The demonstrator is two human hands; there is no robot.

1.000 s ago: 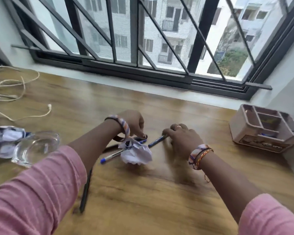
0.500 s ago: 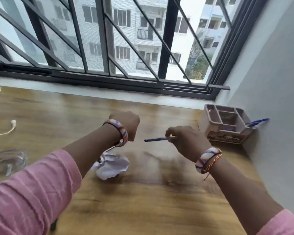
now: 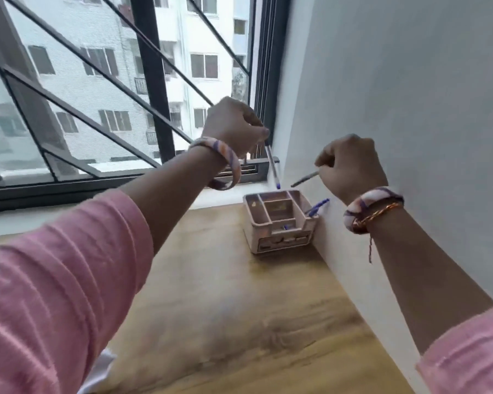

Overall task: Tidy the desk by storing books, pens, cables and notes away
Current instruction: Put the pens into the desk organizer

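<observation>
Surface: wooden desk (image 3: 239,322) in the corner of grey wall (image 3: 410,81) and barred window (image 3: 97,81).
Hands: left hand (image 3: 234,125) and right hand (image 3: 350,166) each pinch a pen.
Change: both hands have risen from the desk to above the pink compartmented plastic organiser (image 3: 279,223).

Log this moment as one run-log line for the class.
phase: storing pens | left hand: holds pen tip-down over organizer | right hand: holds second pen | pens not yet released

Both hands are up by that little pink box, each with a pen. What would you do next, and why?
Probably lower the left hand so its blue-tipped clear pen drops into the pink compartmented desk organiser: the pen hangs tip down just above the open slots, nearer than the right hand's grey pen.
</observation>
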